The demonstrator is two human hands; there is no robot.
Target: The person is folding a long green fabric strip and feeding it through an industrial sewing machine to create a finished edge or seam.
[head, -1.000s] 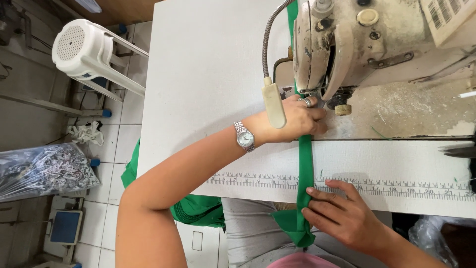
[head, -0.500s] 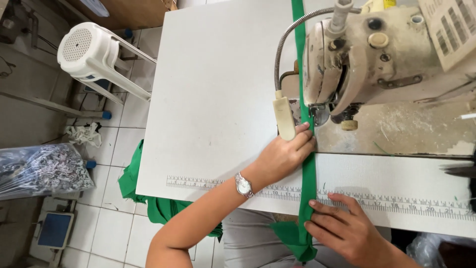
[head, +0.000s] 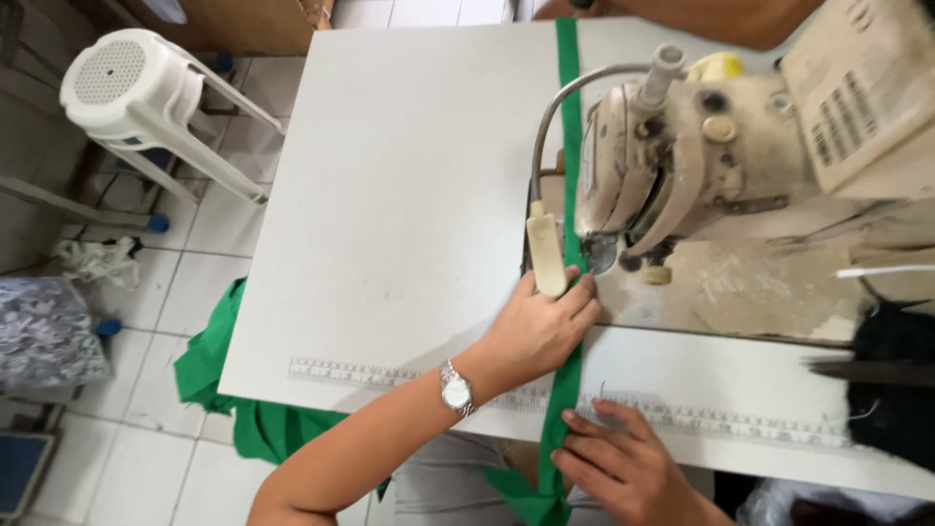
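**A:** Where were your hands?

**B:** Your left hand (head: 541, 331) lay flat, palm down, on the green fabric strip (head: 568, 146), right in front of the sewing machine (head: 682, 166). Its fingers were stretched toward the needle end of the machine, pressing the strip to the table rather than gripping it. You wore a silver wristwatch (head: 455, 390) on that wrist.

**A:** And the right one?

**B:** Your right hand (head: 623, 463) was nearer to you than the machine, at the front edge of the white table (head: 390, 195). Its fingers were spread and rested on the strip just beside the printed ruler (head: 740, 424) that ran along that edge. It also pressed down; it was not closed round anything. The two hands were close together, one behind the other along the strip.

**A:** Where did the strip go?

**B:** It ran straight under the left end of the machine, on past it to the far edge of the table, and back toward you over the front edge. More green cloth (head: 243, 409) hung off the table's corner, left of the machine.

**A:** Anything else around?

**B:** A bendy lamp (head: 545, 253) hung off the machine just above your left hand. A white plastic stool (head: 131, 88) stood on the tiled floor, well left of the machine.
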